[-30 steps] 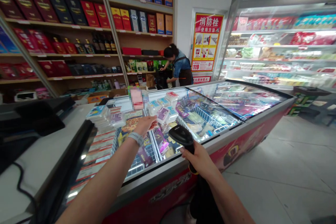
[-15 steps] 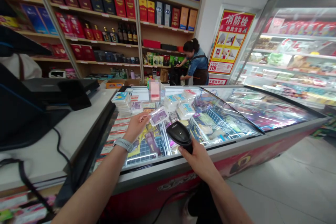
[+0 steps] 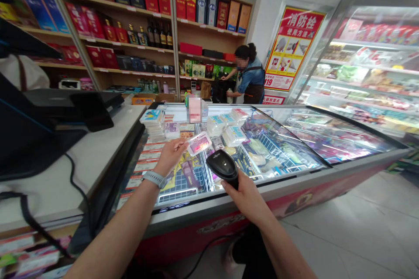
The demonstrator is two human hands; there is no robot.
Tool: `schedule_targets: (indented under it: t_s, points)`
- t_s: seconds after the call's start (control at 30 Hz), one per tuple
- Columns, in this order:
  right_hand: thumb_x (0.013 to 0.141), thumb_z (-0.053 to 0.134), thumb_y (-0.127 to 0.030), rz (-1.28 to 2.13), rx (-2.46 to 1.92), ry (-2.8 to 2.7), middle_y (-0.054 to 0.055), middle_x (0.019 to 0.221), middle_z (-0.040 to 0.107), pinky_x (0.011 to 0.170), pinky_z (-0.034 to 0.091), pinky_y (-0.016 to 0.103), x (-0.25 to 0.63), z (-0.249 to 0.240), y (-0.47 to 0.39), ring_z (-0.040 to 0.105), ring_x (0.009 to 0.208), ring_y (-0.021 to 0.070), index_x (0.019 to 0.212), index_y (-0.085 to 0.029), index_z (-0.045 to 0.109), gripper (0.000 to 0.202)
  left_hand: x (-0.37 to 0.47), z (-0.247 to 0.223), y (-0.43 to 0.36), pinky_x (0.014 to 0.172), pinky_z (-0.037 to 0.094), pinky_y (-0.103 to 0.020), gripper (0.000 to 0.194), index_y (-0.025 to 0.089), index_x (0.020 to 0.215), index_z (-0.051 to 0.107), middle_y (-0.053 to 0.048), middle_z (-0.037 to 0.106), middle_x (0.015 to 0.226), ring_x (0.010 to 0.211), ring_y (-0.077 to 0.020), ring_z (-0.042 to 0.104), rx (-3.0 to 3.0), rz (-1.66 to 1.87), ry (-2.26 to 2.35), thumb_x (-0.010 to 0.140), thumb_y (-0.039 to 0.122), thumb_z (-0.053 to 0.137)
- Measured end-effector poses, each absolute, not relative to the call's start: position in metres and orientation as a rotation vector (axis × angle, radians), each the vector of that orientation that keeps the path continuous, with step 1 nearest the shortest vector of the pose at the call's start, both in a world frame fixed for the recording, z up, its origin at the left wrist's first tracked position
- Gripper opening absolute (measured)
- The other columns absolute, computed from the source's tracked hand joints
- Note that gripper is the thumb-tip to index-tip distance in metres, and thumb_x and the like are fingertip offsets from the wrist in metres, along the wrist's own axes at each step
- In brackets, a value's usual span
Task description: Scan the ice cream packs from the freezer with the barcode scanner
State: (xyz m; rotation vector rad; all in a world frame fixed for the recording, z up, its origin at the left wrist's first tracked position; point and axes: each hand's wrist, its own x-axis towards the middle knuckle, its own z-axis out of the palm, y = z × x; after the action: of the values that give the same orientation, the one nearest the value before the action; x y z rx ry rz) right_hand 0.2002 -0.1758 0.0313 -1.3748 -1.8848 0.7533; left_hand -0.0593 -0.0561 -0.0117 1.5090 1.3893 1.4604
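Note:
My left hand [image 3: 172, 154] pinches the left edge of a flat clear plastic pack [image 3: 199, 144] with a purple label. A red glow lies across that label. In my right hand [image 3: 247, 196] is a black barcode scanner [image 3: 222, 165], its head pointed at the pack from close by, the two apart. Both hands are over the glass top of a chest freezer [image 3: 281, 185]. On the glass behind the pack stand stacks of similar white packs [image 3: 234, 135], with another stack [image 3: 153, 124] at the left. Part of the scanner's handle is hidden by my fingers.
To the left is a counter [image 3: 122, 139] with a dark monitor and a black cable [image 3: 80, 183]. Across the freezer a co-worker [image 3: 250, 76] bends by the shelves of boxes. A lit display fridge [image 3: 366, 69] stands at the right. Wire baskets lie under the glass.
A red light now falls on the pack's label. The pack has tilted slightly and the scanner has hardly moved. The whole view has shifted a little.

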Motion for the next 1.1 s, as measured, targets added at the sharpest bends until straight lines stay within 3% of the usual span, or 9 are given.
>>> schedule_targets:
  t_s: [0.23, 0.43, 0.67, 0.97, 1.1]
  points:
    - [0.087, 0.056, -0.029, 0.766, -1.375, -1.864, 0.008, 0.099, 0.068, 0.086, 0.045, 0.035, 0.202, 0.031, -0.178, 0.062, 0.094, 0.0244, 0.107, -0.017, 0.059, 0.024, -0.059, -0.013, -0.056, 0.073, 0.05, -0.032, 0.033, 0.019, 0.078, 0.07, -0.005, 0.068, 0.076, 0.073, -0.0205, 0.063, 1.404, 1.43, 1.31, 0.067, 0.05, 0.073]
    - [0.087, 0.057, -0.033, 0.782, -1.396, -1.82, 0.008, 0.099, 0.069, 0.084, 0.045, 0.034, 0.205, 0.031, -0.178, 0.063, 0.094, 0.0246, 0.105, -0.018, 0.059, 0.024, -0.059, -0.008, -0.062, 0.06, 0.043, -0.026, 0.04, 0.016, 0.079, 0.069, -0.003, 0.065, 0.068, 0.064, -0.0151, 0.058, 1.15, 1.521, 1.35, 0.063, 0.052, 0.076]
    - [0.087, 0.057, -0.034, 0.777, -1.363, -1.813, 0.006, 0.096, 0.069, 0.08, 0.045, 0.032, 0.21, 0.029, -0.181, 0.063, 0.09, 0.0237, 0.103, -0.018, 0.06, 0.023, -0.071, -0.003, -0.05, 0.052, 0.037, -0.02, 0.03, 0.017, 0.07, 0.061, 0.001, 0.06, 0.064, 0.054, -0.0078, 0.049, 0.771, 1.721, 1.393, 0.072, 0.045, 0.071]
    - [0.088, 0.056, -0.037, 0.821, -1.364, -1.796, 0.007, 0.1, 0.069, 0.082, 0.045, 0.034, 0.216, 0.028, -0.183, 0.063, 0.095, 0.0248, 0.105, -0.018, 0.058, 0.025, -0.078, 0.013, -0.031, 0.05, 0.039, -0.019, 0.018, 0.014, 0.07, 0.059, -0.001, 0.063, 0.065, 0.052, -0.0069, 0.054, 0.509, 1.712, 1.455, 0.077, 0.027, 0.07]
    - [0.088, 0.056, -0.038, 0.815, -1.373, -1.795, 0.007, 0.098, 0.069, 0.081, 0.045, 0.034, 0.218, 0.026, -0.184, 0.063, 0.093, 0.0251, 0.103, -0.018, 0.059, 0.025, -0.078, 0.011, -0.028, 0.052, 0.043, -0.019, 0.017, 0.012, 0.077, 0.059, -0.001, 0.063, 0.072, 0.056, -0.0065, 0.055, 0.468, 1.66, 1.48, 0.085, 0.026, 0.066]
